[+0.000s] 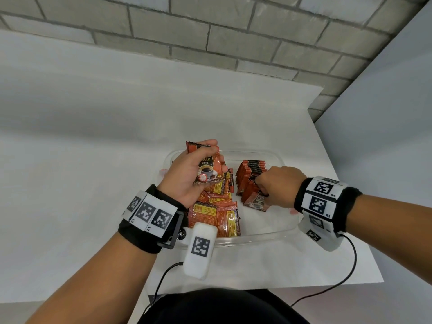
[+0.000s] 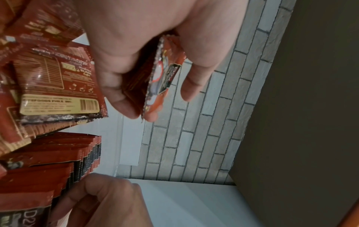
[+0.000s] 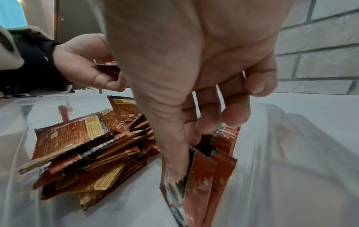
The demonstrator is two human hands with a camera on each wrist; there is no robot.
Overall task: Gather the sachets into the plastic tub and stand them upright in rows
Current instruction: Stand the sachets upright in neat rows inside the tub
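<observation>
Sachets: red-orange coffee packets, all inside the clear plastic tub [image 1: 257, 237], which sits on the white table [image 1: 70, 136]. Two groups in the tub. Loose heap of sachets [image 1: 215, 206] lies flat and overlapping on the tub's left side, mostly back-side up with yellow label panels showing. Row of sachets [image 1: 251, 176] stands on edge on the right side, packed face to face, leaning slightly; the nearest one shows its printed front. Left hand [image 1: 191, 167] is raised above the heap, fingers and thumb curled around a small stack of sachets [image 1: 208, 164]; left wrist view shows the stack edge-on, pinched between thumb and fingers. Right hand [image 1: 278, 185] is at the near end of the row, fingers bent down; right wrist view shows the thumb [image 3: 174, 161] pressed on the front sachet's face and fingertips [image 3: 205, 126] on the row's top edges, gripping the near packets. Both wrists wear black bands with coded markers. Grey brick wall [image 1: 210, 38] behind the table.
</observation>
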